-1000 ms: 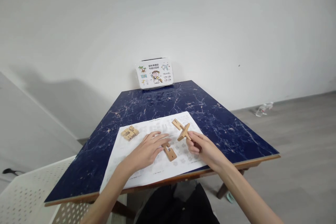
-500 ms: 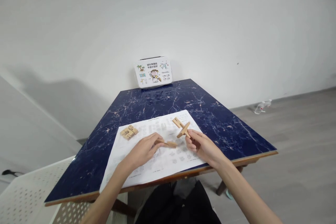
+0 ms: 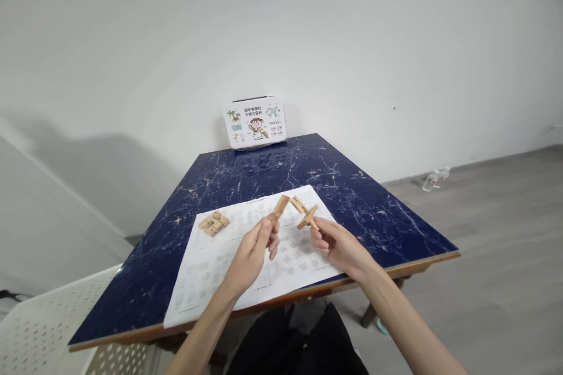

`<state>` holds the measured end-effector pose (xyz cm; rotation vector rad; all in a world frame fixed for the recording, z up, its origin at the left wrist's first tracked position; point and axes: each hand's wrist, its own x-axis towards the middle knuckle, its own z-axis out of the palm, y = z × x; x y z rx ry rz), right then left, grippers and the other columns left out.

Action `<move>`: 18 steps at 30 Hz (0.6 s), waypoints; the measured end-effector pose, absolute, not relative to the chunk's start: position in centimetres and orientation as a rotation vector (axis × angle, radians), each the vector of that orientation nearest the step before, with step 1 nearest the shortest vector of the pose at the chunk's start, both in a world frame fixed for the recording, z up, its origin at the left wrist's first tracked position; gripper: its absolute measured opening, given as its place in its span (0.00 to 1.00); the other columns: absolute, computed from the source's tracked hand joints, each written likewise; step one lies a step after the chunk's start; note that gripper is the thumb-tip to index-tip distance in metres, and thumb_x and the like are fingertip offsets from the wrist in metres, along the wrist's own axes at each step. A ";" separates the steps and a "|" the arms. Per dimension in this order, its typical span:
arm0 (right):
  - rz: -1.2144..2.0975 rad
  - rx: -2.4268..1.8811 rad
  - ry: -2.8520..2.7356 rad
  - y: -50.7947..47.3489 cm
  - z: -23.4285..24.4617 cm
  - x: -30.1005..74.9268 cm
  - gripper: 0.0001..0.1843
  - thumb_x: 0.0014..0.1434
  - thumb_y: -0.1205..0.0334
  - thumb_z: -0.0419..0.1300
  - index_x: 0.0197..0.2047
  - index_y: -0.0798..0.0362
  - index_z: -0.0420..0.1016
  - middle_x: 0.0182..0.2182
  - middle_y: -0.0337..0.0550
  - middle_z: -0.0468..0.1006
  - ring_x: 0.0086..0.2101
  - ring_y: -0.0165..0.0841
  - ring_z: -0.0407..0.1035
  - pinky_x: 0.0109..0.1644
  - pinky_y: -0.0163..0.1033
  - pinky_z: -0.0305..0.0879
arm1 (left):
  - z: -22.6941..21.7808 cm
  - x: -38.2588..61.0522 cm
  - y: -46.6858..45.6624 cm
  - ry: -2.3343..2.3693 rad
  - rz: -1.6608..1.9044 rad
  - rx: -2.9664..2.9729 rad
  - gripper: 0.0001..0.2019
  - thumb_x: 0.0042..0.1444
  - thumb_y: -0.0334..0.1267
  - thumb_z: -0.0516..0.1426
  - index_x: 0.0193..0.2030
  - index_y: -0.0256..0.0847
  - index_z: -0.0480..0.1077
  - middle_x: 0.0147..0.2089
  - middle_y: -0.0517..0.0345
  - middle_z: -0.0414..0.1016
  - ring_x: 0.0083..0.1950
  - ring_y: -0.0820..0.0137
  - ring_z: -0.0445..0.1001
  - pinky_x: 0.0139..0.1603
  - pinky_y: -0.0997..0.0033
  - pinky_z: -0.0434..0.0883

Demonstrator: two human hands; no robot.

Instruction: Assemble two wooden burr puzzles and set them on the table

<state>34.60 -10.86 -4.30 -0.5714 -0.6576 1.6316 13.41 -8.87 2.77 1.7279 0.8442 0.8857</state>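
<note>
Over the printed sheet, two hands work apart: the left hand pinches a single wooden piece, the right hand grips a wooden cross whose parts seem already fitted together. The single piece is separate from it. To their left, a cluster of wooden blocks lies untouched. Beyond, at the table's far edge, stands a white box.

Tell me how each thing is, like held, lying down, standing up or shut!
Wooden piece: held in the left hand
Crossed wooden pieces: held in the right hand
Paper: spread on the table
Wooden blocks: lying together
White case: upright, looks shut
Clear plastic thing: lying on the floor
</note>
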 end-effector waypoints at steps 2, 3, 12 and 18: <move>1.653 -0.543 -0.612 -10.7 -4.4 34.7 0.15 0.60 0.56 0.71 0.34 0.56 0.72 0.25 0.35 0.66 0.22 0.22 0.53 0.24 0.30 0.49 | 2.4 14.2 -8.7 0.827 0.898 1.795 0.22 0.73 0.54 0.46 0.50 0.37 0.70 0.36 0.56 0.66 0.32 0.72 0.64 0.34 0.68 0.69; 1.668 -0.524 -0.587 -10.7 -4.4 34.8 0.14 0.61 0.57 0.71 0.35 0.56 0.73 0.25 0.34 0.66 0.22 0.22 0.53 0.24 0.29 0.50 | 2.3 14.6 -8.6 0.837 0.916 1.843 0.22 0.73 0.53 0.46 0.56 0.39 0.70 0.40 0.54 0.69 0.35 0.70 0.68 0.38 0.67 0.71; 1.762 -0.369 -0.446 -10.4 -4.4 35.1 0.11 0.61 0.62 0.70 0.37 0.55 0.71 0.24 0.32 0.63 0.21 0.21 0.50 0.24 0.26 0.55 | 1.1 17.1 -8.2 0.902 0.957 2.150 0.20 0.74 0.44 0.49 0.69 0.48 0.62 0.57 0.50 0.68 0.56 0.63 0.71 0.62 0.61 0.68; 1.759 -0.355 -0.401 -10.3 -4.3 35.2 0.14 0.60 0.63 0.71 0.32 0.54 0.68 0.24 0.32 0.64 0.21 0.22 0.53 0.24 0.26 0.57 | 0.6 17.6 -8.2 0.869 0.987 2.204 0.20 0.73 0.41 0.50 0.69 0.49 0.63 0.56 0.51 0.68 0.53 0.64 0.71 0.55 0.65 0.71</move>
